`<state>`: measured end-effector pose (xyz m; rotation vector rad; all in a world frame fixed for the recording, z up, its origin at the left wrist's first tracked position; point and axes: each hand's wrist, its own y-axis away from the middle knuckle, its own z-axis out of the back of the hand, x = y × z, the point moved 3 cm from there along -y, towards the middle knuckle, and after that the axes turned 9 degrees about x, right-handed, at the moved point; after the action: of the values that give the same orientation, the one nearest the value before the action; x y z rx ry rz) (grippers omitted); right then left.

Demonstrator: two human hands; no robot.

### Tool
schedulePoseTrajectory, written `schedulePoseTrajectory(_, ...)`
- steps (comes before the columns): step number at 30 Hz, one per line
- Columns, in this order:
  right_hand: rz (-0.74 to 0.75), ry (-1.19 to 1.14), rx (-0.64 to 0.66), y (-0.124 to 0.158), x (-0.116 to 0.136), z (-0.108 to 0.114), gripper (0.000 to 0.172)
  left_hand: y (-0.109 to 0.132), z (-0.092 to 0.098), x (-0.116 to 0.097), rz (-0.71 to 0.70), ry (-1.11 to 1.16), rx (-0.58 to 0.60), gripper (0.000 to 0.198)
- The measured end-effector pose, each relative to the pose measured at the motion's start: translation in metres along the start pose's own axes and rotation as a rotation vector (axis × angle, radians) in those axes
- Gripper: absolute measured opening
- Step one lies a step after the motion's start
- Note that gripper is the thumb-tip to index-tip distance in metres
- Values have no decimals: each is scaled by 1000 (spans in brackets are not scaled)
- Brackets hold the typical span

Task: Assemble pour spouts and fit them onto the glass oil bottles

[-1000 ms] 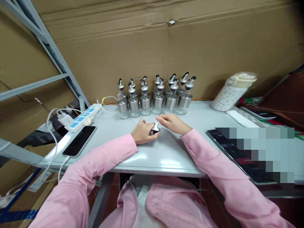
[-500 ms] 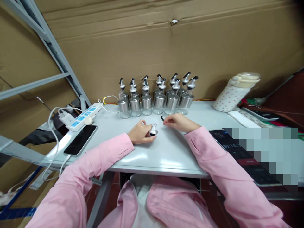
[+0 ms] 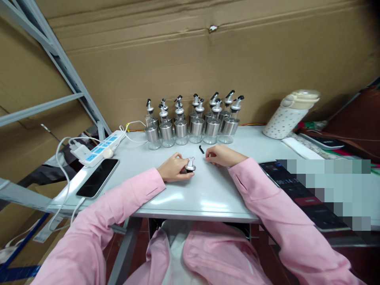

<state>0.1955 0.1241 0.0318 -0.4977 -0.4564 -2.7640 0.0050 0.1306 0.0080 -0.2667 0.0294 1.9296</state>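
Observation:
My left hand (image 3: pixel 173 169) rests on the white table (image 3: pixel 208 194) with its fingers closed round a small silver pourer cap (image 3: pixel 190 165), spout pointing up. A small black stopper piece (image 3: pixel 201 149) lies loose on the table just beyond it. My right hand (image 3: pixel 221 155) sits to the right of that piece, fingers curled, and I cannot see anything in them. Behind both hands stand several glass and steel oil bottles (image 3: pixel 190 126) with black-tipped spouts, lined up against the cardboard wall.
A black phone (image 3: pixel 97 177) and a white-and-blue power strip (image 3: pixel 99 148) with cables lie at the left. A dotted white flask (image 3: pixel 289 114) lies at the right rear, with a dark tablet (image 3: pixel 291 186) at the right edge. A metal shelf frame (image 3: pixel 59 59) rises at the left.
My right hand pulled a small black piece off the silver cap, drew away to the right and left the piece lying on the table. My left hand has kept hold of the cap.

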Motion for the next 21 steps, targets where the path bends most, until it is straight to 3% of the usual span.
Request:
schedulePoseTrajectory(6,46,75,-8,-2,-1,0,11,-1,-1,1,0,11,10,30)
schedulePoseTrajectory(21,-3,39,29,4,2,-1,15,0,-1,1,-14,-19,30,31)
